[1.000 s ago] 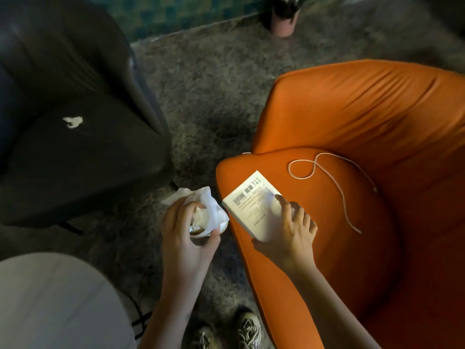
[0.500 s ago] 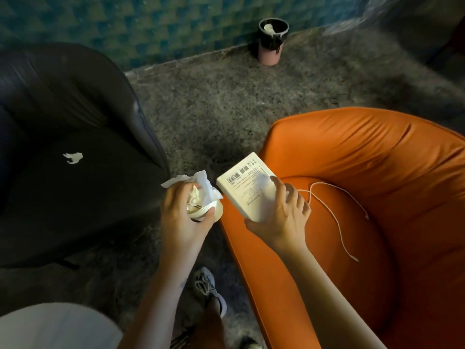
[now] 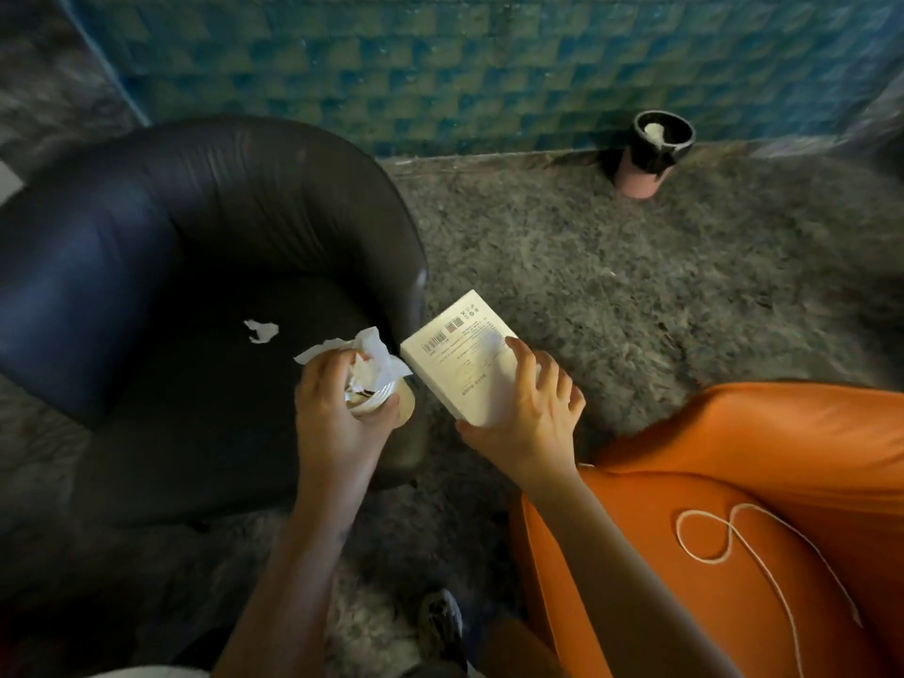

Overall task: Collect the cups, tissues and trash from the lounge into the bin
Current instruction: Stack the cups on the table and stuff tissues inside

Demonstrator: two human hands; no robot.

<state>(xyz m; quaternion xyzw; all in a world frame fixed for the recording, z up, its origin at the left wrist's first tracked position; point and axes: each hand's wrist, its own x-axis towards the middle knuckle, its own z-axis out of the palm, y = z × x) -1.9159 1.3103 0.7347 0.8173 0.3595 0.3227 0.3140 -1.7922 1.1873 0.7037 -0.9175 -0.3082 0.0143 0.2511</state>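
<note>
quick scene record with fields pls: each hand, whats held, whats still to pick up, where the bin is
left hand: grips a cup stuffed with tissues
right hand: holds a white box, barcode side up
still to collect: tissue scrap on the dark armchair seat
bin: pink, black-lined, on the floor by the tiled wall
other: white cord on the orange armchair

Your single head-worn camera looked down, close above your left hand (image 3: 337, 418) and right hand (image 3: 526, 423), facing the tiled wall (image 3: 489, 66).
</note>
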